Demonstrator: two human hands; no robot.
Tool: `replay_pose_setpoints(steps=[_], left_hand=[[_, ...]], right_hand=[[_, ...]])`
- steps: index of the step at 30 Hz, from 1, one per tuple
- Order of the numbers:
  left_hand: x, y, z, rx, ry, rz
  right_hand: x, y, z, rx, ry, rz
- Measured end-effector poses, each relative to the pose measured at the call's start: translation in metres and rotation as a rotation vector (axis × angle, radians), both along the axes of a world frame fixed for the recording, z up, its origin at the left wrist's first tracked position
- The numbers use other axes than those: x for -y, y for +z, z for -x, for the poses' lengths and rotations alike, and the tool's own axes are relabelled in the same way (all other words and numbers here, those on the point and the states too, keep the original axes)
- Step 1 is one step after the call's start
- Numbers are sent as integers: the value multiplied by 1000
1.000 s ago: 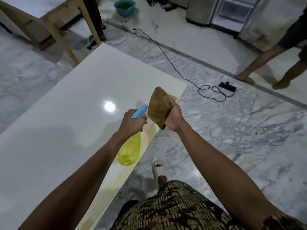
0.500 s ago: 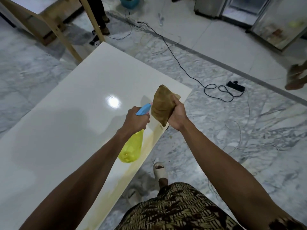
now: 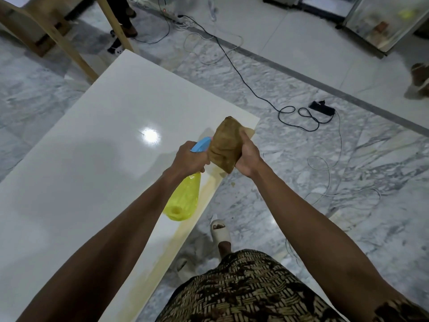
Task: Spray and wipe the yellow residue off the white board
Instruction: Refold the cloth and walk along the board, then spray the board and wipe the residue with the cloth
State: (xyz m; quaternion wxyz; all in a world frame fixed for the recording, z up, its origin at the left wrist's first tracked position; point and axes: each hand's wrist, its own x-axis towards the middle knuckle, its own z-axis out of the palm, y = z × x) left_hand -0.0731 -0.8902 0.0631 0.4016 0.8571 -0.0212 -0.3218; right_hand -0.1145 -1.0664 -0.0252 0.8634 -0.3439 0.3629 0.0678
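step: wetting cloth | my left hand (image 3: 190, 159) gripping spray bottle (image 3: 183, 201) neck, mid-frame | right hand (image 3: 247, 156) clenching brown cloth (image 3: 225, 145), soft, bunches easily | yellow residue (image 3: 206, 194) streaks white board (image 3: 97, 163) right edge | bottle looks light, slippery when wet, hold neck

Dim, cool indoor light. One overhead lamp glares as a round hotspot on the glossy white rectangular board (image 3: 97, 140); soft arm shadows surround it. Far from the board, edges bend and soften.

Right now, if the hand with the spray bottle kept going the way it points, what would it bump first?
Probably the brown cloth in the right hand; it sits just ahead of the left hand.
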Motion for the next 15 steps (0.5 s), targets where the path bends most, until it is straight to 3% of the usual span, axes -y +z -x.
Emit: replay_pose_setpoints(steps=[6, 11, 15], left_hand=[[9, -2, -13, -28, 12, 59], [17, -4, -34, -7, 25, 128], [23, -12, -50, 12, 18, 156]], right_hand=[[35, -8, -14, -173, 125, 315], [92, 7, -66, -106, -67, 981], [121, -35, -103, -74, 264, 1391]])
